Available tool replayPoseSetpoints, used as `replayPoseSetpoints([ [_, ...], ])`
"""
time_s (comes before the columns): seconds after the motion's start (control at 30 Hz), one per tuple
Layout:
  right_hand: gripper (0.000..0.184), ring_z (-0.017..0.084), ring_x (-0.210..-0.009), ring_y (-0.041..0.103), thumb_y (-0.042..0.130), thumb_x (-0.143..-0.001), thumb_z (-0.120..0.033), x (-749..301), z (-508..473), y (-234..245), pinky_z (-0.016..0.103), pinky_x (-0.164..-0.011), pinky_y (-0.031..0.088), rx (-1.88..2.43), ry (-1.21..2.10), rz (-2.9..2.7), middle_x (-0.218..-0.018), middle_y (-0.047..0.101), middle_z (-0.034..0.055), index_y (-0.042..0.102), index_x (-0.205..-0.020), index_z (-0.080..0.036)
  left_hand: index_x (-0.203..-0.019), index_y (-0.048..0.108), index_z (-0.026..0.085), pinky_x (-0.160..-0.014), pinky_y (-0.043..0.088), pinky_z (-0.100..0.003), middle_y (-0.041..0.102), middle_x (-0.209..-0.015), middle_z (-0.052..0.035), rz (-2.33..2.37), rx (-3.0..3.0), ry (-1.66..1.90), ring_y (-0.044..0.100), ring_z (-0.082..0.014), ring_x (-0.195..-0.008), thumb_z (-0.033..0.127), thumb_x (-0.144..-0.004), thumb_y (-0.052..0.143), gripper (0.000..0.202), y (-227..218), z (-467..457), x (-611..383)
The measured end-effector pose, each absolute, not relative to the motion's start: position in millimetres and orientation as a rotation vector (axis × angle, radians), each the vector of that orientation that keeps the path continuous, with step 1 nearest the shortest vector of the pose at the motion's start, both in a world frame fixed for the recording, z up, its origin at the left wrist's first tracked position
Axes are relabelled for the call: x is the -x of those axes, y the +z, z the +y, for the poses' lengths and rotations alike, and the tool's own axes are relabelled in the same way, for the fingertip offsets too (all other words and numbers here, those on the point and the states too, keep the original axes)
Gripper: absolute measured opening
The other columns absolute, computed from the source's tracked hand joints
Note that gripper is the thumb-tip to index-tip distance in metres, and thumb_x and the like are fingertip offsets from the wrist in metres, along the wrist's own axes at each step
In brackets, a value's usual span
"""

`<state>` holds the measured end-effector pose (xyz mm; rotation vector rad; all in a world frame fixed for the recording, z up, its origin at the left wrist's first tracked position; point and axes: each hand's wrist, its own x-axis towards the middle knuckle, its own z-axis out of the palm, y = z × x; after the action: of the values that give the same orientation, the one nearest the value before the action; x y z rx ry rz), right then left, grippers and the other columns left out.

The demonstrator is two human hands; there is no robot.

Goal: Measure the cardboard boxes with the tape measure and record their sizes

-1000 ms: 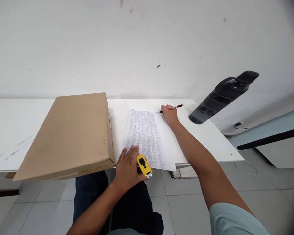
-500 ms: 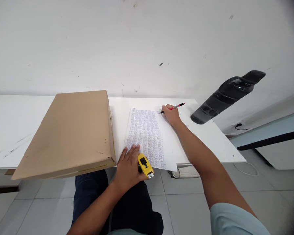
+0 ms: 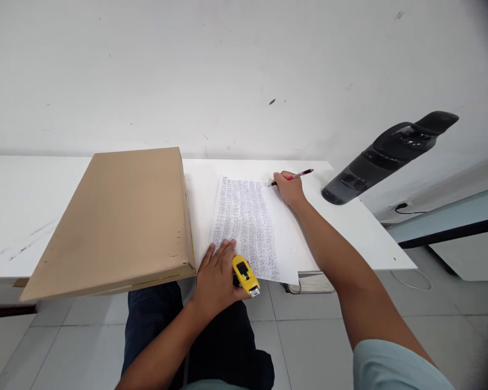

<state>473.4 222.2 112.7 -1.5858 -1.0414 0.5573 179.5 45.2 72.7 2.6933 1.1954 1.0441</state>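
A sheet of paper (image 3: 244, 227) covered in columns of handwriting lies on the white table, its lower right corner past the front edge. Pinched in my right hand (image 3: 289, 188) is a red and black pen (image 3: 305, 173), its tip at the paper's upper right, beside the last column. My left hand (image 3: 217, 279) presses its fingers on the paper's lower left. Between that hand's thumb and index finger sits a yellow tape measure (image 3: 246, 275), with its metal end hook showing.
Left of the paper a large cardboard box (image 3: 122, 211) overhangs the front edge of the table (image 3: 374, 244). A tall dark bottle (image 3: 384, 157) stands at the right, near the wall. Below the table are a cable (image 3: 415, 284) and floor tiles.
The whole view has shifted slightly, so everything appears a little further right. Both hands keep their holds, and the pen tip stays at the upper right of the writing.
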Motion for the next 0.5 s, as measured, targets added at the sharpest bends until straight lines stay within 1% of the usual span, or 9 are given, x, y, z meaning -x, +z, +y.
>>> replayPoseSetpoints([
  [0.13,0.042,0.011,-0.053,0.033,0.06,-0.083,-0.023,-474.0,222.9,112.2,0.026,-0.05,0.028,1.586,0.546,-1.023,-0.052,0.044,-0.0046,0.032,-0.053,-0.024,-0.146,0.039,0.013,-0.111,0.049,-0.05,0.068,-0.138,-0.017,1.197,-2.7,1.044,0.066,-0.0339,-0.127,0.064,-0.072,0.08,0.098,72.1,45.0,-179.6],
  [0.3,0.043,0.011,-0.053,0.034,0.06,-0.084,-0.022,-474.5,223.2,111.2,0.026,-0.051,0.03,1.59,0.522,-0.988,-0.05,0.036,-0.0066,0.029,-0.054,-0.025,-0.147,0.039,0.013,-0.112,0.049,-0.05,0.067,-0.138,-0.0169,1.206,-2.684,1.038,0.066,-0.0339,-0.127,0.062,-0.072,0.081,0.099,71.0,45.0,-179.8],
  [0.4,0.043,0.01,-0.053,0.035,0.062,-0.085,-0.022,-474.9,222.5,110.2,0.026,-0.051,0.031,1.598,0.522,-0.992,-0.05,0.036,-0.0068,0.032,-0.054,-0.024,-0.149,0.038,0.014,-0.113,0.048,-0.05,0.067,-0.139,-0.017,1.201,-2.674,1.024,0.065,-0.034,-0.129,0.061,-0.072,0.081,0.1,69.6,45.1,-179.8],
  [0.5,0.041,0.01,-0.054,0.037,0.064,-0.087,-0.025,-475.5,222.2,109.1,0.026,-0.05,0.032,1.615,0.521,-0.987,-0.053,0.042,-0.006,0.039,-0.055,-0.023,-0.151,0.036,0.015,-0.115,0.047,-0.05,0.065,-0.141,-0.0171,1.192,-2.649,1.003,0.063,-0.0345,-0.131,0.06,-0.072,0.081,0.101,68.2,44.7,-179.6],
])
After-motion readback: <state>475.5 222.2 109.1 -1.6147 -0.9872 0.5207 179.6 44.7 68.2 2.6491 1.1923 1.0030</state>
